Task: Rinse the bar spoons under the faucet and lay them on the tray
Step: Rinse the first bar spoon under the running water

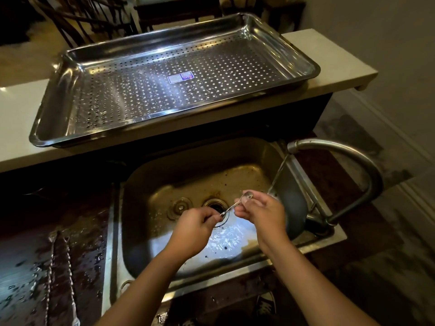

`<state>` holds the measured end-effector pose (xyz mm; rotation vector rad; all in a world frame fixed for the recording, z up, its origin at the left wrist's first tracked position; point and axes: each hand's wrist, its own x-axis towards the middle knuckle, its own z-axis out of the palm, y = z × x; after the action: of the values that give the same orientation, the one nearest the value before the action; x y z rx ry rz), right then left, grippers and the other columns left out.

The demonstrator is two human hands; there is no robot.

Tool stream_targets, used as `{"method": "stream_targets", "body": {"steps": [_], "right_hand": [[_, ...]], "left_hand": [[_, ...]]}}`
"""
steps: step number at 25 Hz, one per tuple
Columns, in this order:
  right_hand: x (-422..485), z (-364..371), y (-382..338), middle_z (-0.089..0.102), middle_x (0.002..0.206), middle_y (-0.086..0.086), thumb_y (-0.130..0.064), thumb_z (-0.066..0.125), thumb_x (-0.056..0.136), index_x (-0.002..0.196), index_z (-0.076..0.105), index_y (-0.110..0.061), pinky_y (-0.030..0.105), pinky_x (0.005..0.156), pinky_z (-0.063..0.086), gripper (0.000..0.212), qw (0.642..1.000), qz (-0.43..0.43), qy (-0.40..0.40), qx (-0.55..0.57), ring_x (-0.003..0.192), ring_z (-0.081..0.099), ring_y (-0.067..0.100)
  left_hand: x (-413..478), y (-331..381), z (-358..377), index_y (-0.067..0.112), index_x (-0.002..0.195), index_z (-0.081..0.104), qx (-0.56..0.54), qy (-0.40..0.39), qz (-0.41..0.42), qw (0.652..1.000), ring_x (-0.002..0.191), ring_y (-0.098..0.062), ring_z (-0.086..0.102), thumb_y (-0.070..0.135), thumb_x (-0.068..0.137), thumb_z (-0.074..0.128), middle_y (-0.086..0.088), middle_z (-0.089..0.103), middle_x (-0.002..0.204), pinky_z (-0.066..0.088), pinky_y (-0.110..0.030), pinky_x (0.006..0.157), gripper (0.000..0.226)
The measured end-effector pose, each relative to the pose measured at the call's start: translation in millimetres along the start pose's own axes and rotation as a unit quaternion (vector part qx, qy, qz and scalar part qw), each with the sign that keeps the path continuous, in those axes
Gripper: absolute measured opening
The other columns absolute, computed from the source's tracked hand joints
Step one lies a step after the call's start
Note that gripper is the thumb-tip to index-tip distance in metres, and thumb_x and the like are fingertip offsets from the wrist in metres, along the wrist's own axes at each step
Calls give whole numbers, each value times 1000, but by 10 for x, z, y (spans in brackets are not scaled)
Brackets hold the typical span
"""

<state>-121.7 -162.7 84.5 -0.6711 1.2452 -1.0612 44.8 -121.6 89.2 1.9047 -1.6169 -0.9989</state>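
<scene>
Over the steel sink (164, 175) I hold one thin bar spoon (231, 206) between both hands. My left hand (196, 228) pinches its lower handle end. My right hand (261, 211) pinches it near the bowl (249, 196), which points up and right. Water runs from the curved faucet (348, 156) in a thin stream (279, 171) that falls just right of the spoon's bowl, by my right hand. The perforated steel tray (303, 64) lies on the pale raised counter behind the sink, with a small sticker (180, 76) on its floor and no spoons in it.
Two more twisted bar spoons (60, 267) lie on the wet dark counter left of the sink. The drain (217, 208) and a loose stopper (180, 207) sit on the sink floor. Dark chairs stand beyond the counter. A shoe (266, 307) shows below.
</scene>
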Motion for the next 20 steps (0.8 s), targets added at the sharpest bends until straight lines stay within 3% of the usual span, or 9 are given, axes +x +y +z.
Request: {"method": "stream_targets", "body": {"steps": [3,8,10,15,20], "right_hand": [[48,-82,-18,75,72,10,-4,58,97,98,68,-2,24,58,60,10,999,4,20,27,56,69,16],[93,-143,-15,77,83,11,5,67,88,101,67,-4,22,62,59,16,999,23,6,21,63,71,15],[137,-186,-11,77,84,13,0,64,92,101,68,-2,22,61,59,10,999,22,8,25,61,70,15],[236,-297,52,77,90,15,-3,64,92,102,70,-4,25,66,60,12,999,36,21,9,67,71,16],[441,-398,-85,76,78,10,-6,61,95,91,68,-10,22,60,59,8,998,44,43,19,59,68,13]], "left_hand": [[45,64,73,19,88,72,-9,-8,5,1000,43,-5,40,24,94,58,8,49,50,28,-24,47,16],[78,76,164,17,87,71,-45,-24,-21,998,47,-10,41,21,94,56,6,50,52,31,-27,51,17],[98,63,182,17,85,71,-73,-34,-33,996,47,-10,41,20,95,55,5,51,54,31,-27,50,18],[218,28,308,27,79,68,-56,-41,-30,997,54,-16,47,23,94,57,3,54,56,37,-30,56,19],[458,106,331,25,79,66,-31,-65,-18,997,55,-16,49,24,95,56,-1,58,61,43,-32,57,19]]}}
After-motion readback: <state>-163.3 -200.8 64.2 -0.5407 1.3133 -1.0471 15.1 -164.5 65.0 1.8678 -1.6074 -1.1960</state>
